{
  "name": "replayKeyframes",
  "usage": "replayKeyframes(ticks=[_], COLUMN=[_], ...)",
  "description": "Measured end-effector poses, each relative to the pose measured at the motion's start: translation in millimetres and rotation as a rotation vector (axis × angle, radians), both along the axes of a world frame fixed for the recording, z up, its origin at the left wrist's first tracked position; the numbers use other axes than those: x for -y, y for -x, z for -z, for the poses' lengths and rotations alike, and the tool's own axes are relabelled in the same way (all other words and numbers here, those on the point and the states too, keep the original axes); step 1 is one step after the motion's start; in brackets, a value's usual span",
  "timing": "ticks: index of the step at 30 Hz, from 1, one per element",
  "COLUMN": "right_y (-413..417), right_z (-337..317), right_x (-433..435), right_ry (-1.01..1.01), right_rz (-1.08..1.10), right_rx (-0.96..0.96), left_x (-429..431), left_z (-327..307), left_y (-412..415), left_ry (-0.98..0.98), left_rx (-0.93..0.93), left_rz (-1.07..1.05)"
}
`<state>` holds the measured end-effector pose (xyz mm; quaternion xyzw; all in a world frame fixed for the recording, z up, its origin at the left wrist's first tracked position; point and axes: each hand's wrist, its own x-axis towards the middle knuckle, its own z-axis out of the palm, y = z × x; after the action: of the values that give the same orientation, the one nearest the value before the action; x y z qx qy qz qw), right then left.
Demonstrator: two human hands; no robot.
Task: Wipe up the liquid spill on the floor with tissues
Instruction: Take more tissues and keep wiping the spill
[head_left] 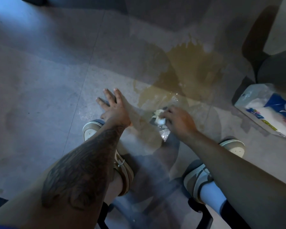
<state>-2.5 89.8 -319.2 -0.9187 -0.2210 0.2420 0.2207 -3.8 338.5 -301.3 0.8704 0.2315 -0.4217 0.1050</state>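
A brownish liquid spill point(188, 66) spreads over the grey tiled floor point(40, 96), running from the far middle down towards my feet. My right hand point(177, 120) grips a crumpled, wet wad of tissue point(158, 117) and holds it against the floor at the near edge of the spill. My left hand point(113, 106) is held out flat with its fingers spread, just left of the wet patch, holding nothing. A tissue pack point(267, 109) in blue and white wrapping lies on the floor at the right.
My two shoes point(92, 129) point(233, 147) stand on either side of the wet streak. A dark chair point(271, 63) stands at the far right behind the tissue pack. Black chair legs point(203, 217) show at the bottom edge.
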Motion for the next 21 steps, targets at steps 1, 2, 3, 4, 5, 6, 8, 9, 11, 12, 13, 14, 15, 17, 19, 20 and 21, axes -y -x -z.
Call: replayKeyframes(ticks=[1, 2, 3, 4, 5, 6, 8, 9, 11, 12, 13, 14, 15, 17, 19, 20, 21], right_y=[-8.5, -18.7, -29.6, -40.4, -50.1, -58.6, -70.1, -73.6, -78.5, -79.6, -80.9, -81.5, -81.1, -83.8, -89.1, -91.9, -95.7], right_z=[-1.5, -2.7, -6.5, -9.9, -13.8, -17.3, -26.6, -31.6, -43.0, -49.3, -57.0, -64.6, -73.5, -92.5, -113.0, -123.2, -136.0], right_x=[4.2, 6.7, 8.2, 10.7, 12.2, 13.9, 16.2, 17.0, 20.4, 23.4, 26.3, 29.0, 31.0, 33.9, 36.7, 38.5, 41.3], right_ry=[0.029, 0.056, 0.081, 0.097, 0.113, 0.127, 0.141, 0.123, 0.061, 0.026, -0.012, -0.057, -0.094, -0.167, -0.224, -0.251, -0.279], right_rz=[0.055, 0.112, 0.181, 0.253, 0.318, 0.369, 0.459, 0.501, 0.562, 0.598, 0.636, 0.671, 0.698, 0.741, 0.792, 0.825, 0.858], right_rx=[0.005, 0.018, 0.029, 0.035, 0.042, 0.05, 0.033, 0.02, -0.018, -0.057, -0.096, -0.123, -0.136, -0.126, -0.11, -0.105, -0.095], left_x=[0.7, 0.6, 0.6, 0.6, 0.2, -0.7, -2.6, -5.4, -11.3, -14.6, -16.2, -16.3, -12.7, 6.2, 36.2, 54.2, 71.8], left_z=[1.4, 1.5, 1.4, 0.7, 0.5, 0.2, -2.2, -2.9, -12.4, -18.4, -26.7, -34.9, -44.9, -69.2, -92.3, -103.2, -114.9], left_y=[0.3, 0.2, -0.2, -0.7, -0.9, -1.0, -0.9, -0.2, -6.2, -10.8, -17.9, -25.9, -33.7, -49.3, -61.7, -66.1, -71.6], left_ry=[0.002, 0.002, 0.001, 0.0, -0.002, 0.004, 0.025, 0.034, 0.04, 0.043, 0.063, 0.119, 0.192, 0.314, 0.429, 0.504, 0.573], left_rx=[-0.001, 0.0, 0.0, -0.002, -0.009, -0.019, -0.022, -0.019, -0.034, -0.05, -0.057, -0.046, -0.018, 0.053, 0.115, 0.144, 0.154], left_rz=[-0.001, -0.005, -0.008, -0.008, 0.0, 0.008, 0.017, 0.021, 0.042, 0.08, 0.125, 0.149, 0.136, 0.049, -0.065, -0.122, -0.163])
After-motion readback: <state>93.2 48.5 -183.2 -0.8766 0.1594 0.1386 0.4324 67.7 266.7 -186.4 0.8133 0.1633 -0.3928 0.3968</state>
